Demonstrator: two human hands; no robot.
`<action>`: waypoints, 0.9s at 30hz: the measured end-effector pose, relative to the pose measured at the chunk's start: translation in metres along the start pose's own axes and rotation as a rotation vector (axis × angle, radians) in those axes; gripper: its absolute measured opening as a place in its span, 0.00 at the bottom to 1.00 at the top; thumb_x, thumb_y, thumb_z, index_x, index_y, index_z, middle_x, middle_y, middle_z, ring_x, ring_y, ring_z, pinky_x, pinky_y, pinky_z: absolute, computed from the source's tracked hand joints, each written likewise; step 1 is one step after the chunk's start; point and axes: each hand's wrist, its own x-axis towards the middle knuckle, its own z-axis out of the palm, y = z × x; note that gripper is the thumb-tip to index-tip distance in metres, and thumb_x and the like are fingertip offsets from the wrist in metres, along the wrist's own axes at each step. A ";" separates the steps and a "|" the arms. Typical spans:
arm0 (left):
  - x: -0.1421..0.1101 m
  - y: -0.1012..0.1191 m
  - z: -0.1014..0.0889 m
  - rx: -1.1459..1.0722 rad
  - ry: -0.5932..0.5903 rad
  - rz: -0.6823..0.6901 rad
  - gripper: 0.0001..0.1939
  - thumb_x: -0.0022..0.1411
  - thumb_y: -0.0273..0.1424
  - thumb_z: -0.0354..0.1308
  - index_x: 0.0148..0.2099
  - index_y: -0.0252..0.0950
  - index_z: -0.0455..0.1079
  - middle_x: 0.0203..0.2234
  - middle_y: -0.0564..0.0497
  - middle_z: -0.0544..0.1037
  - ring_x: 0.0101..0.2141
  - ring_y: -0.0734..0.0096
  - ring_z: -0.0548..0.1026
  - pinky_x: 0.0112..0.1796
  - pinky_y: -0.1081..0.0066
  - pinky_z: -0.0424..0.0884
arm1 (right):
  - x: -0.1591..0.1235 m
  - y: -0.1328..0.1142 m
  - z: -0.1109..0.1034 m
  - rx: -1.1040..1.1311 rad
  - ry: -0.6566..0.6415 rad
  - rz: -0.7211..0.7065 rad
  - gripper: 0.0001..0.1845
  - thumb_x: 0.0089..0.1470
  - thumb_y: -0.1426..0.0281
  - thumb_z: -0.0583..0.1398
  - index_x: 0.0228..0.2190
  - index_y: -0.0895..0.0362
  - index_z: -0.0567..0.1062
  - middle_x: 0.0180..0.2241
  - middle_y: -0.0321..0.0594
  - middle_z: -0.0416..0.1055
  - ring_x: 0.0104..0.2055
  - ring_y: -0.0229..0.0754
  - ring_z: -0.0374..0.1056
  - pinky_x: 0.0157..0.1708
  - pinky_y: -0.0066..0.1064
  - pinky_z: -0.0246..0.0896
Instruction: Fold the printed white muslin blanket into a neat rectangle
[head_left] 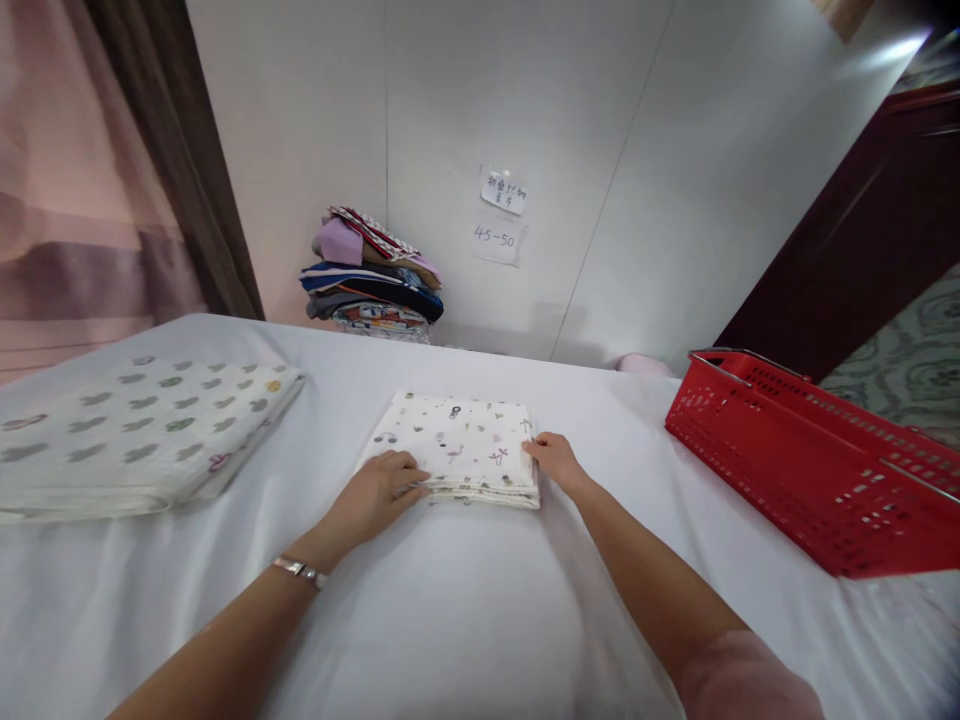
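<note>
A folded white cloth (465,440) with small coloured prints, among them a pink flamingo and palm trees, lies in front of me on the white-covered table. Its layers show along the near edge. My left hand (386,485) is at the near left corner, fingers over the top and thumb at the front edge, closed on the layers. At the right edge, my right hand (553,458) pinches the cloth between thumb and fingers. The undersides of both grips are hidden.
A larger folded white cloth with grey cloud-like prints (165,425) lies at left. On the right stands a red plastic basket (810,455). Behind the table are a pile of folded fabrics (375,285) and a wall with paper notes (496,243). White sheeting (465,610) covers the table.
</note>
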 end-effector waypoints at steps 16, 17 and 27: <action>0.002 0.003 -0.001 0.015 -0.027 -0.031 0.16 0.64 0.40 0.45 0.40 0.41 0.74 0.33 0.50 0.73 0.35 0.67 0.69 0.37 0.65 0.66 | -0.034 0.001 -0.013 0.208 -0.188 0.123 0.11 0.42 0.64 0.60 0.19 0.57 0.65 0.13 0.27 0.55 0.16 0.29 0.48 0.17 0.24 0.41; 0.003 0.003 -0.001 0.016 -0.030 -0.032 0.16 0.64 0.39 0.45 0.40 0.41 0.74 0.33 0.50 0.73 0.35 0.67 0.69 0.37 0.65 0.66 | -0.035 0.002 -0.013 0.214 -0.194 0.131 0.11 0.43 0.64 0.59 0.19 0.57 0.64 0.12 0.27 0.54 0.16 0.29 0.48 0.17 0.24 0.40; 0.002 0.002 0.001 0.001 -0.004 -0.009 0.17 0.65 0.40 0.45 0.40 0.40 0.74 0.33 0.50 0.73 0.34 0.68 0.69 0.37 0.65 0.66 | -0.048 0.001 -0.009 0.118 -0.135 0.169 0.10 0.44 0.66 0.59 0.18 0.57 0.64 0.10 0.27 0.54 0.14 0.30 0.49 0.16 0.24 0.42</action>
